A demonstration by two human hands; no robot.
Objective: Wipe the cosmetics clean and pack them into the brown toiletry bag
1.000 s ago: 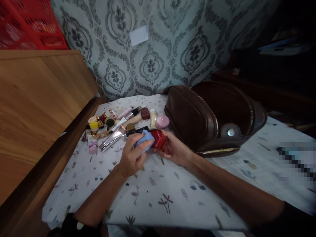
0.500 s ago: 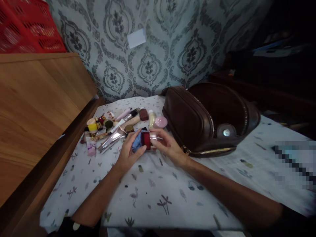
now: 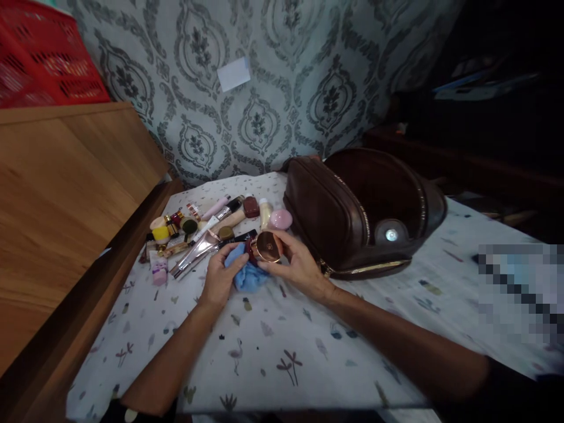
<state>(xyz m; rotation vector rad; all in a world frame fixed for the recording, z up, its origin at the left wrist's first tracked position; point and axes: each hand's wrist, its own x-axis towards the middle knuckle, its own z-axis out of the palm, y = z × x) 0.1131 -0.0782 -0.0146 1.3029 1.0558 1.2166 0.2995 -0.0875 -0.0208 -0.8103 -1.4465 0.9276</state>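
Observation:
My right hand point(image 3: 304, 268) grips a cosmetic jar point(image 3: 268, 247) with a shiny rose-gold lid and a dark red body, its lid tilted up toward me. A crumpled blue cloth point(image 3: 247, 278) is pinched in my left hand point(image 3: 218, 275), against the left side of the jar. Just beyond my fingers lie several cosmetics: a rose-gold tube point(image 3: 196, 251), a pink egg-shaped item point(image 3: 280, 219), a cream-coloured tube point(image 3: 265, 212) and a dark red case point(image 3: 251, 207). A yellow jar point(image 3: 160, 231) and a small purple-and-white container point(image 3: 159, 269) are farther left.
A brown leather bag point(image 3: 324, 214) stands unzipped on the patterned tablecloth point(image 3: 264, 352), right of my hands. A wooden panel point(image 3: 66, 194) borders the left side, with a red plastic basket point(image 3: 48, 56) above it. Patterned wallpaper covers the back wall point(image 3: 259, 123).
The jar has turned so its lid top now faces up toward me. The blue cloth hangs lower and shows more below the jar. The whole view has shifted slightly.

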